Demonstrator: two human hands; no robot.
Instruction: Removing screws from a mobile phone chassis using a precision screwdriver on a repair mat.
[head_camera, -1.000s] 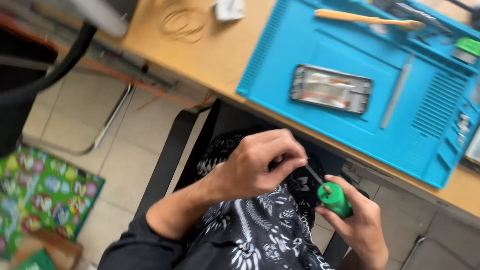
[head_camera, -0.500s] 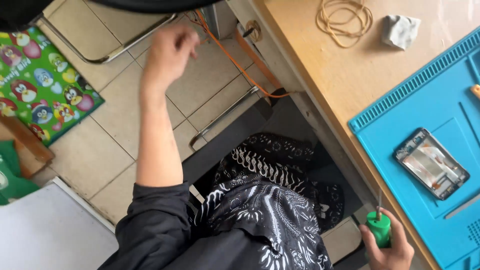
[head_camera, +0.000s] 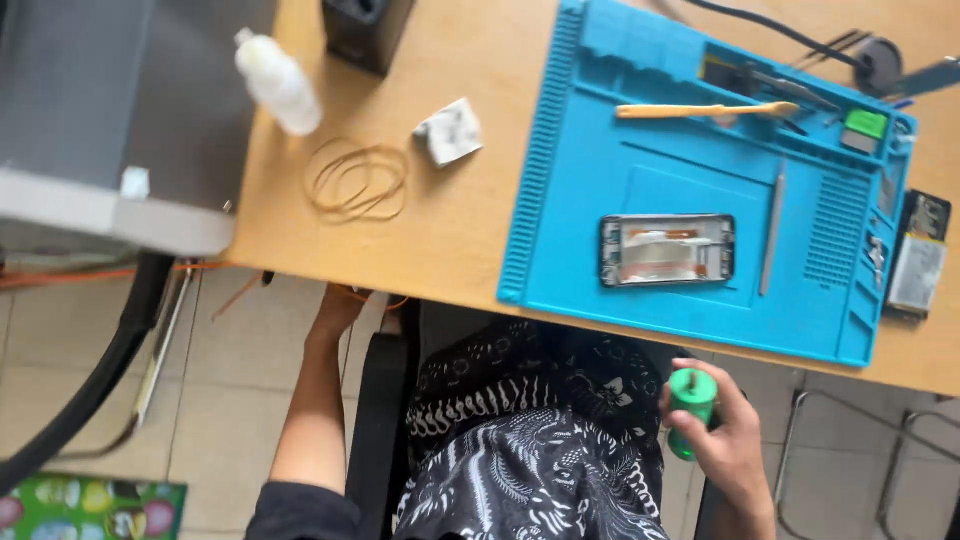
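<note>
Two hands off the counter: right hand wrapped around a green screwdriver, left hand under the front edge, grip hidden, can't tell.

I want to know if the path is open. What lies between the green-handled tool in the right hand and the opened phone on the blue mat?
Nothing visible: the right hand holds the green-handled tool below the table edge; only bare blue mat lies before the phone.

Lighting: even, soft daylight; source cannot be told. Shadows: faint, darker beneath the wooden table. Glare: mild sheen is seen on the blue mat. Focus: the white bottle is rendered motion-blurred; edges are slightly softened.
</note>
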